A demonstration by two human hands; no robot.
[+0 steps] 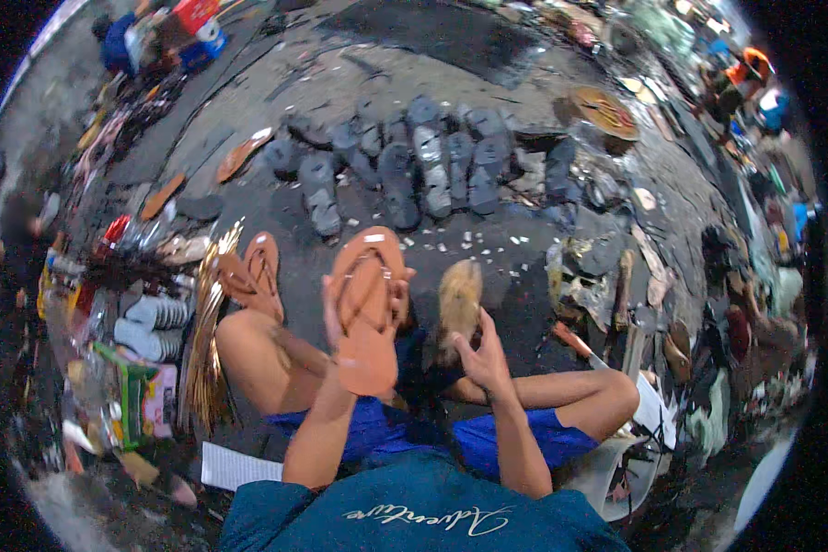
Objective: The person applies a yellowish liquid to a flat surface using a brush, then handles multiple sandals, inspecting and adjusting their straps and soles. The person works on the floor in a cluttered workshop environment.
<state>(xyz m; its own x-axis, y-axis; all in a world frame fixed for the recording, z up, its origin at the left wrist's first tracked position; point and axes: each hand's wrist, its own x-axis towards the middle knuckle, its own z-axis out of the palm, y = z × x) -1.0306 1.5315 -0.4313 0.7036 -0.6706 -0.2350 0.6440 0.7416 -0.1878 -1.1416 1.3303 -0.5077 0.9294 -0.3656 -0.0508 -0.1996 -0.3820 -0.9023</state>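
A tan flip-flop (365,354) with thin brown straps stands toe-up in front of me. My left hand (332,317) is closed around it from beneath, with fingers showing along both edges. My right hand (483,357) grips the lower end of a yellowish oval brush (460,294). Its bristle detail is blurred. The brush is to the right of the flip-flop and apart from it. Beside my left knee, another tan sandal (263,271) lies on the dark ground, strap side up, with a similar brown piece against it.
Several dark soles (398,184) lie in rows ahead. A bundle of golden strands (210,345) and stacked grey-white soles (152,327) are at my left. Scraps and a hammer-like tool (575,340) lie to the right, near a white bucket (607,478).
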